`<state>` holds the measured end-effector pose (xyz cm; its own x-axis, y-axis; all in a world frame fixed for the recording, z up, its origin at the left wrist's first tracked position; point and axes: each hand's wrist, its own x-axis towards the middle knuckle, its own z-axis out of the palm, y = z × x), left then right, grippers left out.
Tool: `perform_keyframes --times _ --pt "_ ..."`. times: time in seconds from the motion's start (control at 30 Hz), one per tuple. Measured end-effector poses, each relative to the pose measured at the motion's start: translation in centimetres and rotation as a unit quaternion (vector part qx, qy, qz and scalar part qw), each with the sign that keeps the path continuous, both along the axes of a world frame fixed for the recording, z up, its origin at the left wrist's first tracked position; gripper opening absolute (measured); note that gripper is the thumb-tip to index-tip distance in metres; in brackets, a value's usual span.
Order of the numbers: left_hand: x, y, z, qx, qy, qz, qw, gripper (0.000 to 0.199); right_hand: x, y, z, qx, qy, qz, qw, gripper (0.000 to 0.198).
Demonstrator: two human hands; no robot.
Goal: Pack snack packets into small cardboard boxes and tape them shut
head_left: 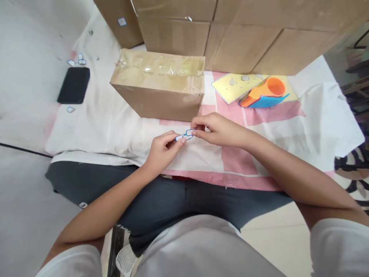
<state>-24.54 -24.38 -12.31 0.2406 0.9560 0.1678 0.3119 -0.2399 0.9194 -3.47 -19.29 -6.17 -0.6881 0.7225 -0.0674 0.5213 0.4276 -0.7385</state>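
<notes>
Some blue-edged labels (180, 137), between left hand (163, 151) and right hand (216, 130), both pinching

Soft, fairly bright light spreads evenly across the pale patchwork cloth (103, 130), shading its wrinkles gently. Small white glints shine on the clear packing tape (161, 66) along the top of the nearer cardboard box (167, 100), whose front is a little darker. A flat black object (74, 85) shows as dark with little detail. The wide lens stretches the white sleeves (340, 242) in the lower corners. Detail is soft throughout; print on the small blue-edged labels (181, 137) is unreadable.
</notes>
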Motion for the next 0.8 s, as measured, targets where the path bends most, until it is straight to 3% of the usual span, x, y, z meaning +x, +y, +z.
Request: perform_keyframes --times 0.13,0.37,0.63,0.67,0.73,0.8 --pt "0.1 -0.1 0.2 0.028 0.009 0.000 1.000 0.017 0.3 0.5 0.0 0.007 -0.017 -0.002 1.000 0.016" --pt "1.3 -0.5 0.8 0.094 -0.008 0.035 0.995 0.014 2.0 1.6 2.3 0.041 -0.007 0.027 0.999 0.015" --pt "1.9 -0.8 0.2 0.109 -0.019 0.060 0.992 0.018 1.2 1.7 1.6 0.046 -0.037 0.038 0.998 0.012" --pt "1.7 -0.9 0.2 0.103 -0.020 0.063 0.992 0.019 1.5 2.0 1.7 0.056 -0.056 0.013 0.997 0.011" --pt "1.1 -1.0 0.2 0.091 -0.028 0.081 0.992 0.024 3.3 3.3 2.4 0.098 -0.105 -0.107 0.984 0.012" --pt "0.3 -0.9 0.4 0.076 -0.031 0.105 0.991 0.027 6.4 4.7 3.4 0.136 -0.143 -0.263 0.944 0.016"
